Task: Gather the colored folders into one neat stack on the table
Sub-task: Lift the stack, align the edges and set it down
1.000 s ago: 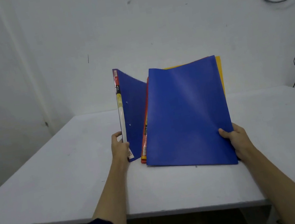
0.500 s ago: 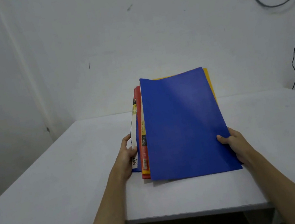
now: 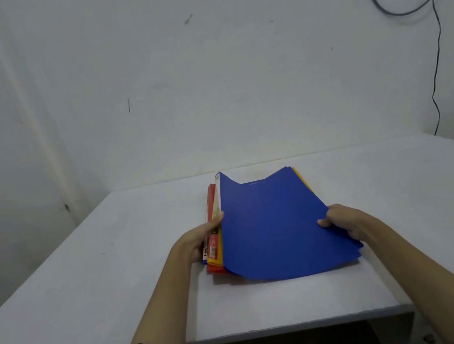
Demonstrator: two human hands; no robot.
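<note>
A pile of folders lies low over the white table (image 3: 117,280), near its middle. A blue folder (image 3: 271,230) is on top and covers most of the pile. Under it a yellow folder (image 3: 216,261) and a red folder (image 3: 210,197) show at the left edge; a yellow strip also shows at the far right edge. My left hand (image 3: 198,241) grips the pile's left spine side. My right hand (image 3: 345,222) grips the right edge, thumb on the blue cover. The blue cover's far edge is bent upward.
A white wall stands right behind the table. Grey and black cables (image 3: 436,46) hang down the wall at the upper right. The table's front edge (image 3: 247,335) runs close to my body.
The folders stood upright and fanned apart a second ago. Both hands have brought them together and tipped them down almost flat onto the table.
</note>
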